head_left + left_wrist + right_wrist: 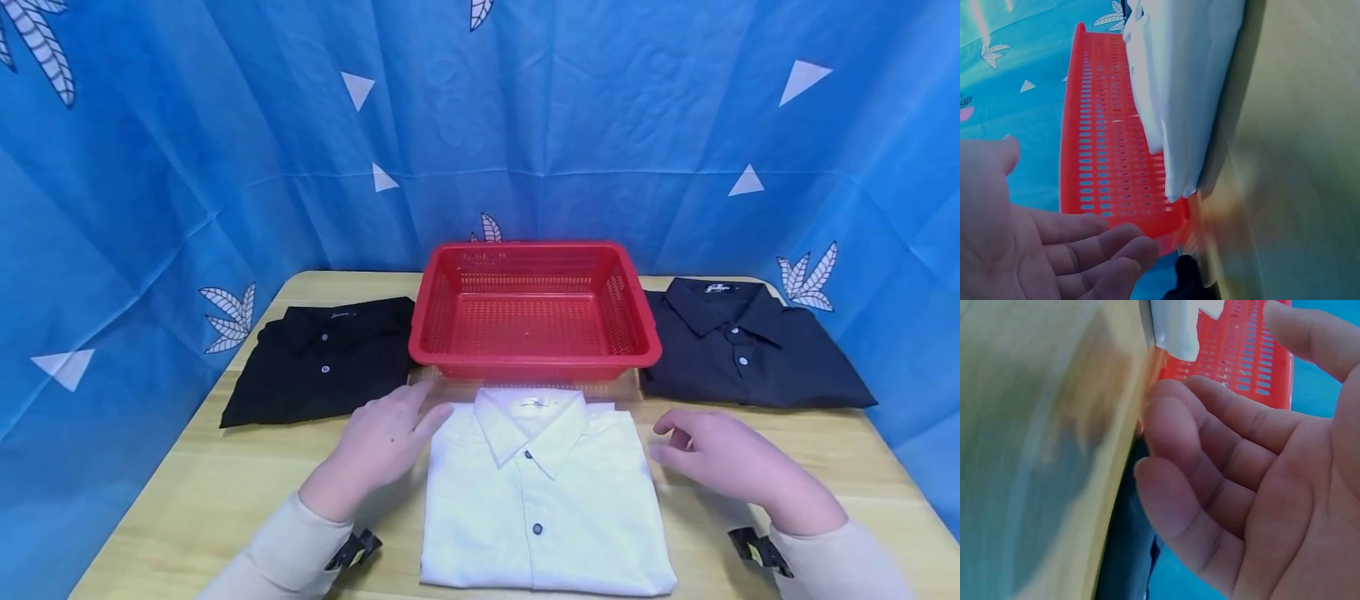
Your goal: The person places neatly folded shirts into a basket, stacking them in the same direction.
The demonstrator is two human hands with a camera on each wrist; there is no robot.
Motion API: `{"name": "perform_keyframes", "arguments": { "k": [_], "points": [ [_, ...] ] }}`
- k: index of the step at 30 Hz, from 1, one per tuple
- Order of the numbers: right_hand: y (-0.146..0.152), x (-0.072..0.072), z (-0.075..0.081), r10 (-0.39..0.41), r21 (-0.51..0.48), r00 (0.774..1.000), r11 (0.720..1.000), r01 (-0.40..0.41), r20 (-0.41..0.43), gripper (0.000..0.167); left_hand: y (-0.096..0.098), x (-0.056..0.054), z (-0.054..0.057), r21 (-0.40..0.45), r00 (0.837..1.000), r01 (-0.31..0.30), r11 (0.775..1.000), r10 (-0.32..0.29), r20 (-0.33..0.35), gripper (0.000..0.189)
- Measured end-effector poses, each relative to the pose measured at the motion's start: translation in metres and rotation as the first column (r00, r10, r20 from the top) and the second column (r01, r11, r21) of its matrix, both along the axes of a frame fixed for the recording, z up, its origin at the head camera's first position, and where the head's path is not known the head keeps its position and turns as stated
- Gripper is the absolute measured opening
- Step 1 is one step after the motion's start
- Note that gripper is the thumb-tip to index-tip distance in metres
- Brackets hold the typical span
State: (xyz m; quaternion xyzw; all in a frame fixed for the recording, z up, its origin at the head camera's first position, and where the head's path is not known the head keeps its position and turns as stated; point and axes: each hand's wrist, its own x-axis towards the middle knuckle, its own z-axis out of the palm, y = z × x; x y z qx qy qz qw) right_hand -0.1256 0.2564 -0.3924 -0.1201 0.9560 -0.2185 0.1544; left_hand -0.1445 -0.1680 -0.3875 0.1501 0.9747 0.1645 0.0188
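A folded white shirt (480, 508) lies flat on the table with its collar toward the red basket (536, 362). By the shirt's upper left side is my left hand (382, 442), its fingers extended and nothing in its grasp. My right hand (720, 454) hovers off the shirt's right edge, fingers loosely bent and holding nothing. In the left wrist view, a gap separates the left hand (1066, 250) from the white shirt (1191, 94). The right wrist view shows the right hand's palm (1279, 512) bare, with the shirt's edge (1175, 331) beyond the fingers.
A folded black shirt (292, 383) lies left of the basket, and a folded dark navy shirt (795, 358) lies to its right. The wooden table (217, 500) ends at a blue patterned curtain (637, 108) behind and on both sides.
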Motion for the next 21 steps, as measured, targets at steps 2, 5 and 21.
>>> {"name": "perform_keyframes", "arguments": {
  "k": [2,5,21],
  "points": [
    [-0.003,-0.001,-0.002,0.004,0.003,1.000,1.000,-0.004,0.030,0.042,0.000,-0.002,-0.004,-0.003,1.000,-0.005,1.000,0.005,0.017,0.062],
    [-0.006,-0.002,-0.004,0.015,0.010,0.999,1.000,-0.016,0.048,0.039,0.001,-0.006,-0.010,-0.015,0.998,-0.013,1.000,0.014,0.067,0.050],
    [-0.027,-0.008,-0.014,0.016,0.053,0.988,0.998,-0.025,0.153,0.042,0.009,-0.017,-0.024,-0.223,0.959,0.008,0.975,0.056,0.279,0.063]
  ]
}}
